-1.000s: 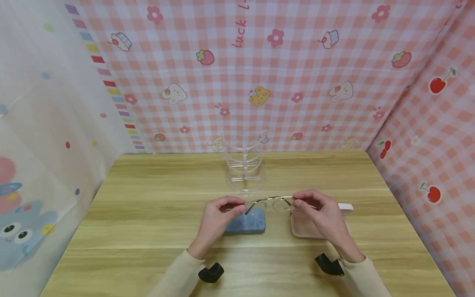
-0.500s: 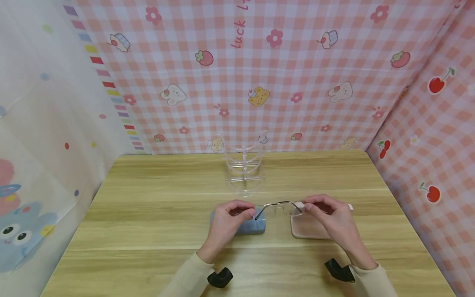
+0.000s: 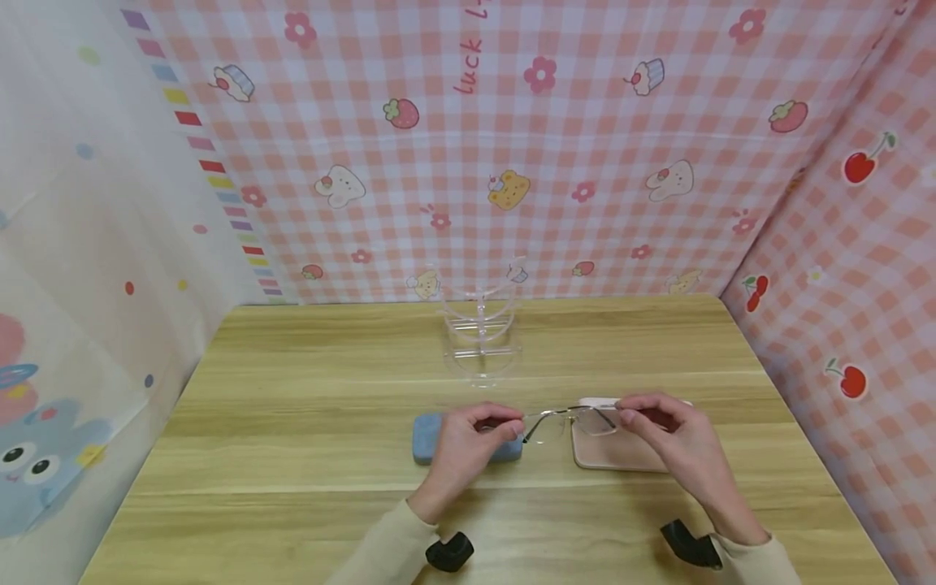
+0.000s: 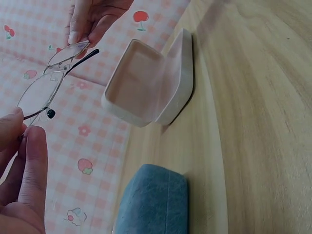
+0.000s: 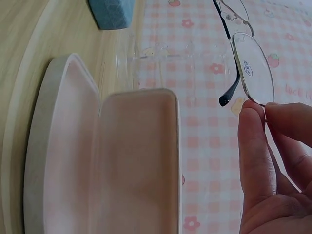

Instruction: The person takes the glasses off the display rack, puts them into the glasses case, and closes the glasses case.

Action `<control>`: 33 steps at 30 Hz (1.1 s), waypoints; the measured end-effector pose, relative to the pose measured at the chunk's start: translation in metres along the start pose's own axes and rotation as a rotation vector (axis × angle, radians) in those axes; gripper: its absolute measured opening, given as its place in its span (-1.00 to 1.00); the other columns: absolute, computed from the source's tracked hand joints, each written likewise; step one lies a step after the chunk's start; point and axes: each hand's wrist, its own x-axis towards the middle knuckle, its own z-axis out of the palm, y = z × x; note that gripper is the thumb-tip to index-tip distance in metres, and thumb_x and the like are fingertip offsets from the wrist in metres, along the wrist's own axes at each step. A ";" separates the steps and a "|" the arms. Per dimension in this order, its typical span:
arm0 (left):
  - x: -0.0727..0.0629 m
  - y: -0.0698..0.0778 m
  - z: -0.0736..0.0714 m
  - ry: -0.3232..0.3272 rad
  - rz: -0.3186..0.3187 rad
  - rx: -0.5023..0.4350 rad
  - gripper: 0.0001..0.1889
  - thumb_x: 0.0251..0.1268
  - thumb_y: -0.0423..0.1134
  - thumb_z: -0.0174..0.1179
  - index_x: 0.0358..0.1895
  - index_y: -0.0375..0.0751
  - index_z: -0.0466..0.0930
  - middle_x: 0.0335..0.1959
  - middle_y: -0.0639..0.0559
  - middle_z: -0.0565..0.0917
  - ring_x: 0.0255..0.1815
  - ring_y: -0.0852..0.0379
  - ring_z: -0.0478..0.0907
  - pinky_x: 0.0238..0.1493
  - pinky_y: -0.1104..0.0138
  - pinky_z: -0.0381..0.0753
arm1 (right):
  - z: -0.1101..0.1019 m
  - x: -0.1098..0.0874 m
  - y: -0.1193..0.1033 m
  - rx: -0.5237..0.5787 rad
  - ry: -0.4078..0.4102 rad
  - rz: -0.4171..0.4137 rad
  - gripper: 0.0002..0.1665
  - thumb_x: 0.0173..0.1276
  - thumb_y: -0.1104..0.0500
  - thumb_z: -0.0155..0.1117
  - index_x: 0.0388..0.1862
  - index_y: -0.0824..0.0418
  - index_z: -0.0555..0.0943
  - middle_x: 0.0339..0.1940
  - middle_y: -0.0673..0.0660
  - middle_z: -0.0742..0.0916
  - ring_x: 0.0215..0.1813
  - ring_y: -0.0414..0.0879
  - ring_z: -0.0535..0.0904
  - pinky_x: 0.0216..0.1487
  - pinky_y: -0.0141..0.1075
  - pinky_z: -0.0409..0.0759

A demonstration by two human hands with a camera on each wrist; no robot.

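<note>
A pair of thin metal-framed eyeglasses (image 3: 570,414) is held between both hands above the table. My left hand (image 3: 471,443) pinches the left end of the frame between thumb and fingers, and my right hand (image 3: 676,435) pinches the right end. Dark temple tips show in both wrist views, and small print marks one lens (image 5: 253,68). Below the right hand an open glasses case (image 3: 614,451) with a pink lining shows nothing inside. A blue glasses case (image 3: 427,439) lies closed behind the left hand, partly hidden by it.
At the back middle of the wooden table (image 3: 307,390) stands a clear acrylic display stand (image 3: 481,333). Pink checked cloth (image 3: 439,146) hangs behind and to the right, and a pale printed cloth (image 3: 102,244) hangs on the left.
Both hands have moved to the right and slightly nearer, carrying the eyeglasses from over the blue case toward the open case. Both cases and the stand stay in place.
</note>
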 end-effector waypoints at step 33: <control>0.007 -0.017 0.054 0.001 0.064 0.107 -0.90 0.24 -0.41 0.45 -0.19 -0.32 0.83 -0.26 -0.11 0.82 -0.29 0.26 0.72 -0.23 0.47 0.70 | -0.029 -0.016 0.026 -0.093 0.084 0.079 -0.76 0.42 0.24 0.44 -0.01 0.36 0.73 -0.21 0.03 0.83 -0.18 -0.36 0.72 -0.24 -0.52 0.65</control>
